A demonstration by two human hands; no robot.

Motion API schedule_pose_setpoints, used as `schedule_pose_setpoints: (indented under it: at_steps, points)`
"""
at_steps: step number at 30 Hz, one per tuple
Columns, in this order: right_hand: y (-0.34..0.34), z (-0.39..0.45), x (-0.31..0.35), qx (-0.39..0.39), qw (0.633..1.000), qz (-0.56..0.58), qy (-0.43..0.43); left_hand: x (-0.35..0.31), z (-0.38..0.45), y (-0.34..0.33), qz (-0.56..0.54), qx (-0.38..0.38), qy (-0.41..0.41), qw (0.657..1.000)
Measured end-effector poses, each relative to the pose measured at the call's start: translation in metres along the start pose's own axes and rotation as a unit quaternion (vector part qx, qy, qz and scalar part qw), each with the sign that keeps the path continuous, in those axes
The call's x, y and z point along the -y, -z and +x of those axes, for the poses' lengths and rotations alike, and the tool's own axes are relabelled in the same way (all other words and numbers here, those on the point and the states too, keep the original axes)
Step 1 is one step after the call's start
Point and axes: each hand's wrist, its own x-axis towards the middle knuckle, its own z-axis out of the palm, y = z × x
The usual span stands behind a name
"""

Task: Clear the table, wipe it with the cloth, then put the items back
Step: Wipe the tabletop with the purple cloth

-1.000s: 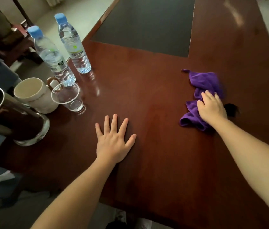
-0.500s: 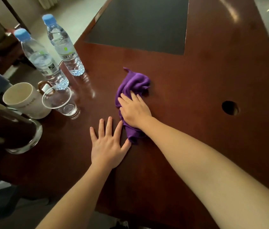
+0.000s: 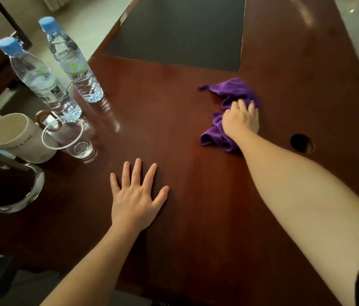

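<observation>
the room is dim. soft light shines off the dark bench (image 3: pixel 306 16) at the top. edges bend. the jug (image 3: pixel 4 180) looks blurry.

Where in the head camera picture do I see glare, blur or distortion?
In the head view, pale glare streaks lie on the glossy table beside the two water bottles and at the far right top; wide-angle distortion makes the bottles lean outward; the metal jug at the left edge is dark and soft; the right hand on the purple cloth is slightly blurred, the left hand sharper.
</observation>
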Motion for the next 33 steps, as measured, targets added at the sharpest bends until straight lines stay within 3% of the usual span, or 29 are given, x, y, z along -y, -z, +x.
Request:
schedule_pose_setpoints:
  at_steps: [4,7,20,29,33]
  points:
    - [0.018,-0.004,-0.071,-0.003,0.999,-0.019,-0.047,-0.001,-0.001,0.000,-0.003,0.001,-0.001,1.000]
    - [0.023,-0.012,-0.088,0.003,0.998,-0.028,-0.054,-0.001,0.000,0.000,-0.002,-0.001,-0.001,1.000]
    - [0.017,-0.083,-0.094,0.013,0.998,-0.057,-0.016,0.000,0.001,-0.003,0.000,-0.005,0.000,1.000]
    - [0.010,-0.225,-0.082,0.071,0.994,-0.059,0.057,0.000,0.001,0.001,0.005,0.016,-0.001,1.000]
    - [0.015,-0.281,-0.076,0.043,0.992,-0.063,0.102,0.000,0.001,0.002,0.004,0.024,0.001,1.000]
